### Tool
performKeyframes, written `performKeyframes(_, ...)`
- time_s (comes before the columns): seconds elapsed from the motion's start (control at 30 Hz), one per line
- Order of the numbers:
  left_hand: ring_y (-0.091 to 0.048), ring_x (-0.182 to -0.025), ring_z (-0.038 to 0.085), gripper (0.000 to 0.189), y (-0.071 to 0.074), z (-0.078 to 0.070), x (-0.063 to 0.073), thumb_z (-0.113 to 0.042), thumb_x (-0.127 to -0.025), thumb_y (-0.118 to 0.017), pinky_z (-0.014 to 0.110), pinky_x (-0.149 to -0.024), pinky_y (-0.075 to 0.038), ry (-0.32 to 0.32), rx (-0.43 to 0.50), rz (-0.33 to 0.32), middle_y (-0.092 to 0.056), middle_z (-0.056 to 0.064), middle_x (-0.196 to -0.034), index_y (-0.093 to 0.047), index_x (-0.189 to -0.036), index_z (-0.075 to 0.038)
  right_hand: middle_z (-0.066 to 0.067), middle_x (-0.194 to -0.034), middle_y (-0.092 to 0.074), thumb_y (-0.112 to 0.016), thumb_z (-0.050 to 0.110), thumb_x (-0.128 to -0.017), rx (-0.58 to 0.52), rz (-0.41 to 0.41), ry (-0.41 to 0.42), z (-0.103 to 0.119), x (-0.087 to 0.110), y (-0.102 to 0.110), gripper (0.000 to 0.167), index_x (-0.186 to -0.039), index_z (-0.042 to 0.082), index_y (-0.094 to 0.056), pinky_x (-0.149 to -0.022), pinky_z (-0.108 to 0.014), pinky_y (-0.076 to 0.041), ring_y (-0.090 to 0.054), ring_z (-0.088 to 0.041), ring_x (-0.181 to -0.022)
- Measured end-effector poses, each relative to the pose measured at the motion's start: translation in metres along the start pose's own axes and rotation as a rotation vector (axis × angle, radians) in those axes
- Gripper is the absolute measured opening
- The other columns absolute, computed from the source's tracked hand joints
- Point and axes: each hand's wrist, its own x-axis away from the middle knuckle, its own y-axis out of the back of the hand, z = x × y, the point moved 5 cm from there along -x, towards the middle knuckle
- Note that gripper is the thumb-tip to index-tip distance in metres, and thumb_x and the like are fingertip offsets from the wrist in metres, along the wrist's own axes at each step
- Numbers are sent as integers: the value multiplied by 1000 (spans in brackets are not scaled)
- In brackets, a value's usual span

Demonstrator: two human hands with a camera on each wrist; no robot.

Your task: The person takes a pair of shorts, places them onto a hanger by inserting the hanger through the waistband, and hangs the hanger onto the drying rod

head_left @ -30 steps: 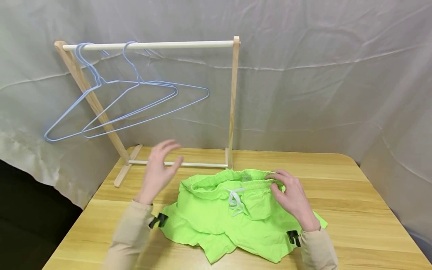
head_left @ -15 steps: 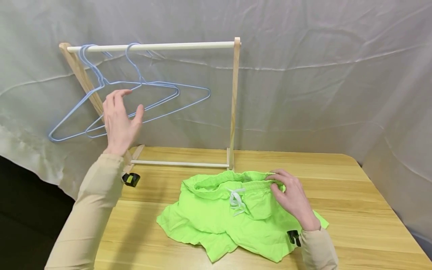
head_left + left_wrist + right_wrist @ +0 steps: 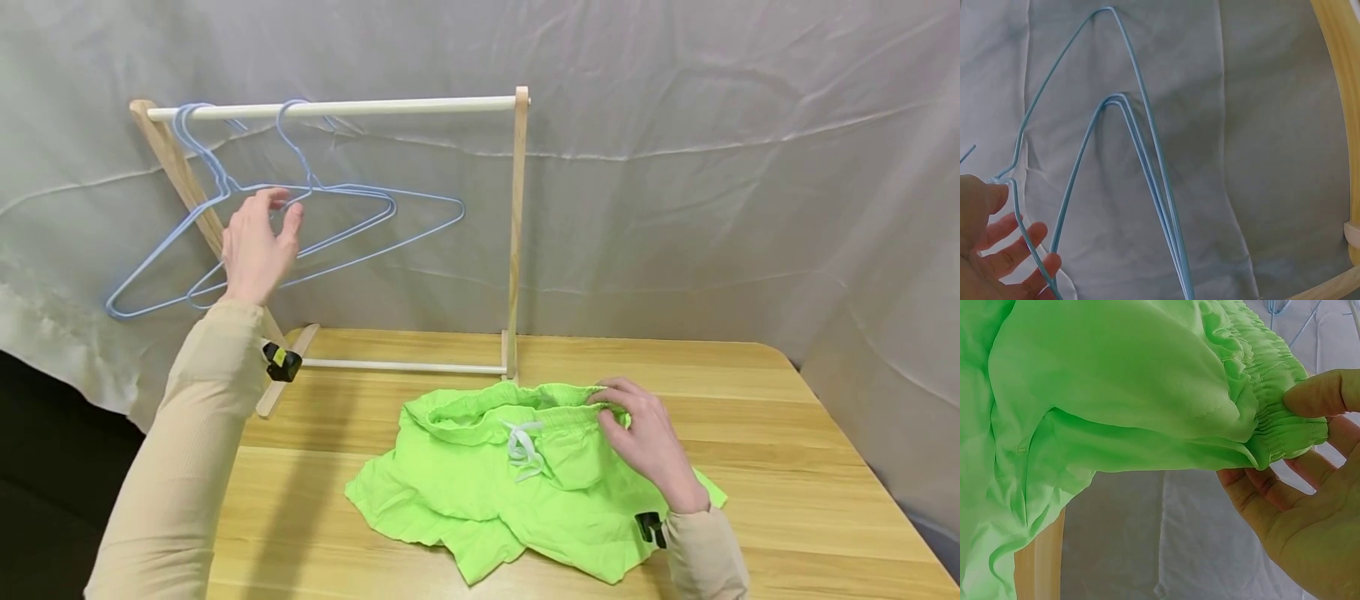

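Note:
Bright green shorts [image 3: 480,475] with a white drawstring lie on the wooden table, the waistband gaping upward. My right hand [image 3: 648,433] holds the waistband's right end; in the right wrist view its thumb [image 3: 1316,394] presses the gathered elastic and the fingers pass underneath. My left hand [image 3: 258,246] is raised to the nearest blue wire hanger [image 3: 420,242], just below its hook. In the left wrist view the thumb [image 3: 996,197] is right at the hanger's neck, while parted fingers [image 3: 1025,250] reach behind its wire. Several such hangers hang together.
A wooden rack [image 3: 517,242] stands at the table's back, its white top rail [image 3: 420,107] carrying the hangers. Grey cloth [image 3: 712,208] lines the back and sides. The table [image 3: 750,383] extends to the right, with a rounded far corner.
My left hand has risen from beside the shorts up and left to the hangers, its thumb drawing closer to its fingers. My right hand stays on the waistband.

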Motion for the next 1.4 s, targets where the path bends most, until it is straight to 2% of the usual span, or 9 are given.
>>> performKeyframes(0.2, -54, -127, 40, 43, -1, 2, -5, -36, -106, -44, 57, -109, -35, 37, 13, 12, -61, 22, -138, -59, -135, -7, -20, -111, -72, -59, -10, -81, 5, 0, 0, 0, -1, -1, 25, -93, 4, -75, -58, -22, -37, -48, -4, -66)
performKeyframes(0.33, -59, -118, 37, 44, -1, 5, -7, -38, -107, -42, 56, -101, -41, 71, 13, 6, -65, 21, -131, -62, -132, -8, -19, -111, -72, -59, -10, -82, -2, 4, 1, 0, -1, -1, 25, -93, 5, -75, -56, -21, -36, -44, -2, -61)
performKeyframes(0.53, -60, -113, 35, 44, 0, 8, -12, -39, -107, -42, 54, -92, -41, 106, 13, -1, -68, 20, -121, -67, -126, -9, -19, -112, -72, -58, -10, -83, -4, 10, -5, 1, -1, -2, 26, -94, 5, -75, -59, -22, -35, -44, 0, -62)
performKeyframes(0.67, -59, -100, 26, 41, -1, 9, -15, -38, -106, -45, 44, -85, -42, 111, 10, 11, -69, 16, -116, -69, -124, -10, -19, -112, -72, -58, -10, -83, 1, 15, -14, 0, -1, -2, 25, -94, 5, -75, -60, -23, -35, -43, -1, -59)
performKeyframes(0.77, -53, -86, 15, 38, -2, 9, -16, -36, -105, -47, 36, -78, -39, 113, 18, 4, -69, 12, -110, -71, -120, -10, -19, -113, -72, -59, -9, -83, 3, 17, -17, 0, -1, -3, 25, -94, 5, -75, -61, -23, -36, -42, -2, -57)
performKeyframes(0.93, -47, -79, 9, 34, 0, 6, -18, -30, -105, -48, 31, -74, -36, 109, 41, -40, -66, 5, -97, -73, -115, -9, -19, -113, -72, -58, -9, -83, 1, 22, -19, 1, -1, -3, 25, -95, 6, -75, -63, -24, -36, -42, 0, -59)
performKeyframes(1.17, -42, -71, -1, 34, 7, 2, -20, -31, -106, -50, 20, -73, -31, 105, 110, -134, -47, -26, -71, -73, -114, -7, -18, -113, -72, -58, -9, -83, 3, 15, -6, 0, -2, -4, 25, -94, 5, -75, -61, -24, -36, -43, -1, -60)
performKeyframes(1.4, -40, -68, -5, 30, 13, 2, -20, -27, -104, -54, 16, -73, -29, 95, 166, -218, -42, -31, -63, -73, -109, -5, -21, -114, -71, -58, -9, -83, -9, 15, -4, 1, -3, -4, 25, -95, 4, -76, -60, -23, -37, -44, -2, -58)
